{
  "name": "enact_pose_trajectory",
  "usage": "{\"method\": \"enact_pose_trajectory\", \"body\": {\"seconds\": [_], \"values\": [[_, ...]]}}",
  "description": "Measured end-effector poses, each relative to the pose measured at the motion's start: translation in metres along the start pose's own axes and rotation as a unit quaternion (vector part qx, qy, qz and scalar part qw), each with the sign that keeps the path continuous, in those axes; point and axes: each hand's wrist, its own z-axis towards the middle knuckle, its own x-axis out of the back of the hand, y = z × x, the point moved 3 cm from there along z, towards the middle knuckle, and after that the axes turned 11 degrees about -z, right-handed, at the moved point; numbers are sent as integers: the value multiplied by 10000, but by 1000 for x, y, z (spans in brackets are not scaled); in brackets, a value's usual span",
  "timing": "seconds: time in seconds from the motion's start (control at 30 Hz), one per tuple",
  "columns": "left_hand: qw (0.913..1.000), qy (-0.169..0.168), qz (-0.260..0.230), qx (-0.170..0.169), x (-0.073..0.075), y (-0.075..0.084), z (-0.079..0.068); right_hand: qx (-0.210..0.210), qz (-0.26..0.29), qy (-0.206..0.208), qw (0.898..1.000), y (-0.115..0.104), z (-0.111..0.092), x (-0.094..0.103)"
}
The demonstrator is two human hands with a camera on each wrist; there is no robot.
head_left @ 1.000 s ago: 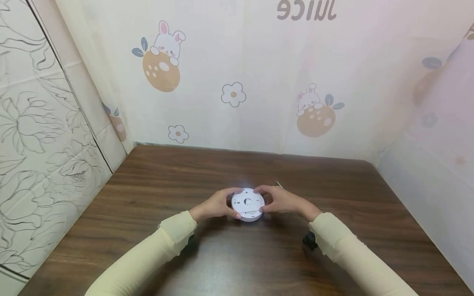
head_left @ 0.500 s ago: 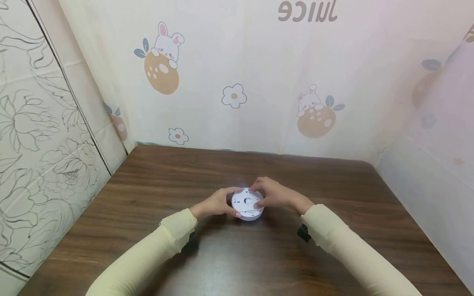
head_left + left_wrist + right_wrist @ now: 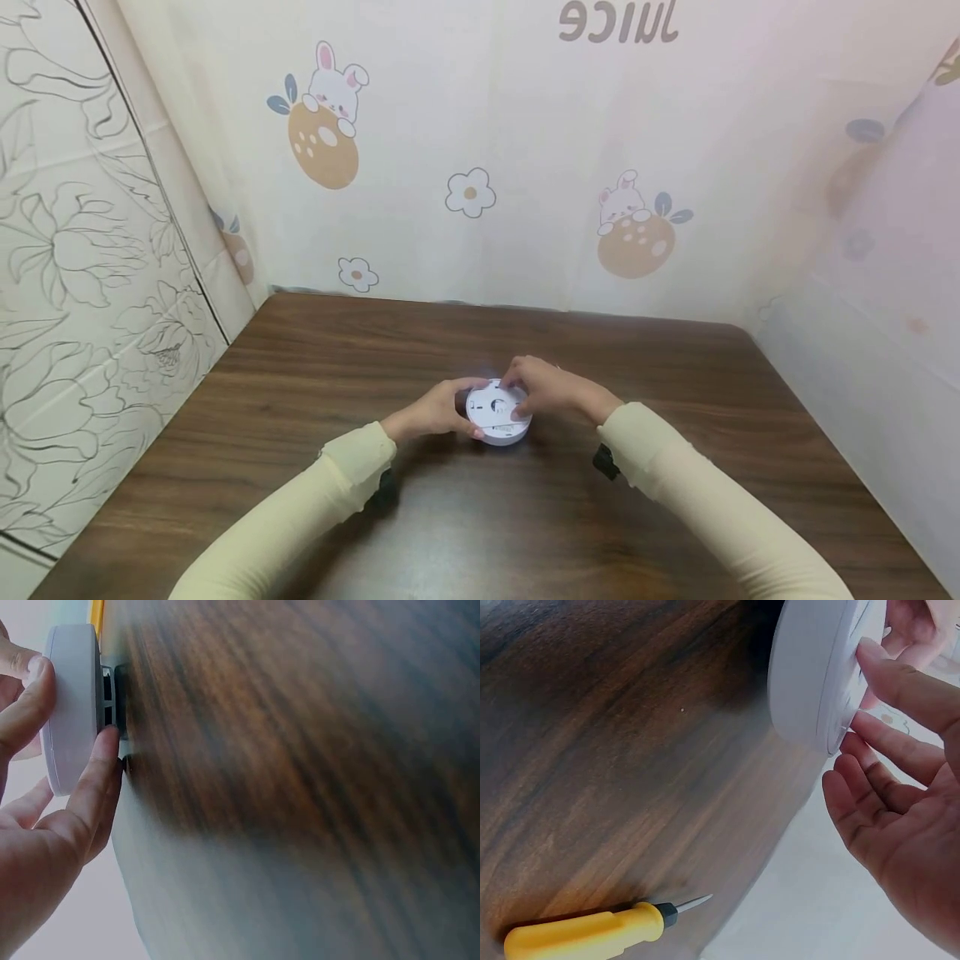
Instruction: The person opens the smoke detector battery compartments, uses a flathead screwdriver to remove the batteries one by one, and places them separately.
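Observation:
A white round smoke detector (image 3: 491,421) lies vented side down near the middle of the dark wooden table, its flat back plate with slots and a central hole facing up. The left hand (image 3: 441,408) grips its left side, fingers at the far rim and thumb at the near rim. In the left wrist view, a fingertip reaches the black vents (image 3: 109,701) under the white body (image 3: 73,712). The right hand (image 3: 557,389) pinches the back plate, thumb pressed on its face and index finger at the far edge; in the right wrist view its other fingers (image 3: 847,787) are loosely curled.
A yellow-handled screwdriver (image 3: 592,934) lies on the table (image 3: 630,765) by the right hand, mostly hidden behind it in the head view. A patterned curtain (image 3: 465,100) hangs along the table's back edge, and a floral panel (image 3: 82,275) stands at the left.
The right hand has shifted left and inward, from gripping the detector's right rim to thumb and finger on its back plate. The left hand keeps its grip.

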Motion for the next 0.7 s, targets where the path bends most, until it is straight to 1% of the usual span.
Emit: {"method": "enact_pose_trajectory", "body": {"seconds": [0.17, 0.27, 0.43, 0.5, 0.7], "values": [[10000, 36, 25, 49, -2, 1, -1, -98, 47, -99, 9999, 0, 2, 1], [10000, 21, 37, 19, -4, 1, -1, -129, 143, -158, 9997, 1, 3, 1], [10000, 5, 31, -37, -9, 3, -2, -258, 170, -373, 9988, 3, 5, 2], [10000, 35, 55, -5, -11, 3, -3, -317, 172, -467, 9983, 3, 6, 3], [9999, 72, 108, 74, -13, 6, -4, -178, 134, -644, 9977, 2, 9, 6]]}}
